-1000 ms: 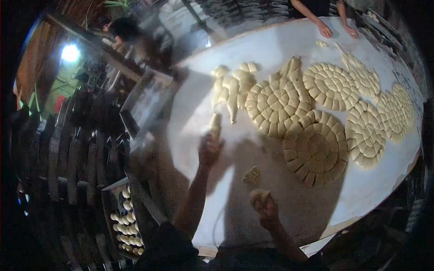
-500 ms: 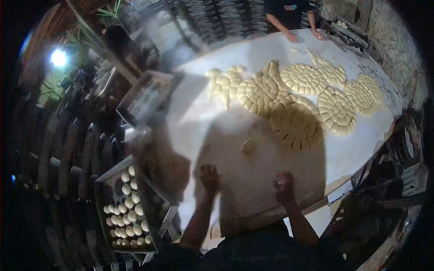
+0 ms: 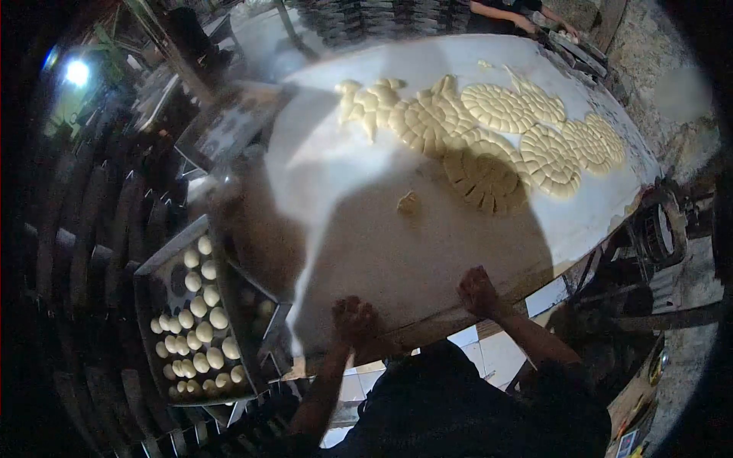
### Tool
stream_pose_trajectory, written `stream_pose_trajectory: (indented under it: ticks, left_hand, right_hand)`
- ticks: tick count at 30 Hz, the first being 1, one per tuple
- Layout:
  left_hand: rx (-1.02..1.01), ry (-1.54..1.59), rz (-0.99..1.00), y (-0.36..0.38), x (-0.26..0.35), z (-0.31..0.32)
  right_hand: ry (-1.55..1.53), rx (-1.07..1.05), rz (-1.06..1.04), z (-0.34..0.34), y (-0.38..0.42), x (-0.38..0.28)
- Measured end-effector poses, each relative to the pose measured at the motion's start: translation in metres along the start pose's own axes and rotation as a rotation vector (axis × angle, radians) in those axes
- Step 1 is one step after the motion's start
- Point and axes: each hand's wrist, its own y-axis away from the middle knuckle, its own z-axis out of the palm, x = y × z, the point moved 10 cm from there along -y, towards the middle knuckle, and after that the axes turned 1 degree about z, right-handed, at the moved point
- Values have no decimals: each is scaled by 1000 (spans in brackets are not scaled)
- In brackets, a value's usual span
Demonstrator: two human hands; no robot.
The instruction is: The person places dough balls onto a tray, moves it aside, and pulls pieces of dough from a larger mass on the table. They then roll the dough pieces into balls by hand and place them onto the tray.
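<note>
Both of my hands are low over the near edge of the floured table (image 3: 305,153), in my own shadow. My left hand (image 3: 355,317) is curled and closed, and whatever is under its fingers is hidden. To its right, my right hand (image 3: 477,291) is likewise curled down against the table, its palm side out of sight. A small lump of dough (image 3: 408,202) lies on the table beyond my hands. Farther off are several large coils of dough cut into segments (image 3: 481,172), with a loose heap of dough pieces (image 3: 369,104) left of them.
At my left stands a tray (image 3: 145,336) with several rows of round dough balls (image 3: 205,331). Another tray (image 3: 200,133) sits beyond it. A co-worker's arms (image 3: 519,19) reach toward a box (image 3: 576,52) at the back right. A rough wall (image 3: 649,91) borders the right side.
My hands have come back toward the near table edge, the left one most. The co-worker has moved right, from the table's far edge to the box. My view has shifted slightly.
</note>
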Motion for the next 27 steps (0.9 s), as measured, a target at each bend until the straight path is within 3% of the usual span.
stream_pose_trajectory:
  ticks: [1, 2, 4, 5, 6, 7, 9, 11, 12, 14, 15, 17, 18, 19, 21, 22, 23, 24, 25, 27]
  left_hand:
    - [4, -2, -8, -19, -7, -16]
    - [-72, 30, -128, -38, -28, -19]
    - [-177, 71, -268, -73, -48, -1]
    - [-29, 154, -359, -97, -60, -4]
    - [123, 229, -448, -108, -66, -7]
    - [105, 220, -463, -111, -55, 8]
    - [-123, 139, -430, -122, -25, 59]
    - [-83, 165, -387, -98, 15, 55]
    - [67, 686, -670, -31, 8, 83]
    - [306, 1186, -924, 32, -28, 94]
    - [-215, 931, -805, 20, -40, 95]
    - [-435, 309, -526, -29, -68, 58]
    - [-160, -16, -383, -67, -66, 17]
    - [156, 668, -778, -80, -92, 16]
    - [156, 711, -875, -117, -81, 32]
    - [-155, 69, -573, -146, -56, 36]
    - [-100, 124, -536, -134, -40, 51]
    - [8, 59, -348, -122, -11, 41]
    - [-56, -31, -274, -73, -4, 81]
    - [-99, 14, -297, -42, -28, 46]
  right_hand:
    - [350, -95, -299, 13, 4, -12]
    - [349, -104, -309, 5, -13, -4]
    - [229, -154, -30, -11, -62, 16]
    - [216, -170, -36, 7, -73, 17]
    - [97, -58, 17, 19, -86, 22]
    - [-25, 52, 76, 27, -93, 22]
    - [-11, -90, -15, 59, -77, -20]
    - [-21, -162, -226, 73, -40, -55]
    - [-14, -274, -357, 62, -31, -63]
    - [-13, -393, -542, 49, -20, -39]
    - [132, -280, -511, 49, -29, -5]
    - [265, -148, -481, 38, -75, 0]
    - [158, -180, -331, 29, -114, -2]
    - [55, -213, -177, 25, -138, -5]
    - [-13, -184, -204, 59, -131, -25]
    - [-71, -151, -235, 65, -125, -30]
    - [-66, -143, -248, 63, -111, -27]
    - [-7, -157, -381, 62, -83, -35]
    - [49, -172, -514, 64, -61, -42]
    - [-70, -152, -586, 47, -56, -1]
